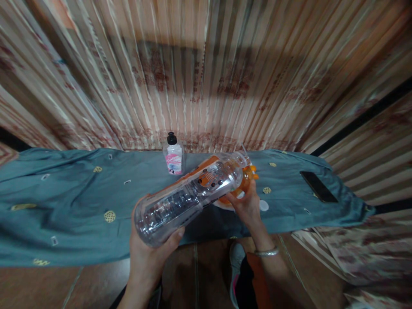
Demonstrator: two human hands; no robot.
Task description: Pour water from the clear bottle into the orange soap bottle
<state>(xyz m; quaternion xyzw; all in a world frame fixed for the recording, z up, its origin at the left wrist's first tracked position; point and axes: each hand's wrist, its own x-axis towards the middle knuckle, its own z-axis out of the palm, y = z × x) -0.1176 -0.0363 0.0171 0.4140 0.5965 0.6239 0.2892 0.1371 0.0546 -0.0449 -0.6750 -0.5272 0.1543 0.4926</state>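
A large clear plastic bottle (189, 199) with an orange label is tilted, its mouth up to the right and its base at the lower left. My left hand (149, 253) is wrapped round the base. Near the bottle's mouth, my right hand (246, 204) is closed on a small orange container (247, 178). The big bottle's mouth overlaps the container in view; whether they touch I cannot tell. Under them sits a plate with orange on it (227, 203), mostly hidden. A white round cap (264, 205) lies just right of my right hand.
A clear pump-style bottle (174, 159) with a black top stands near the back of the green cloth-covered table (77, 193). A dark phone (318, 186) lies at the right. Behind hangs a patterned curtain (193, 77). A shoe (236, 262) shows on the floor below.
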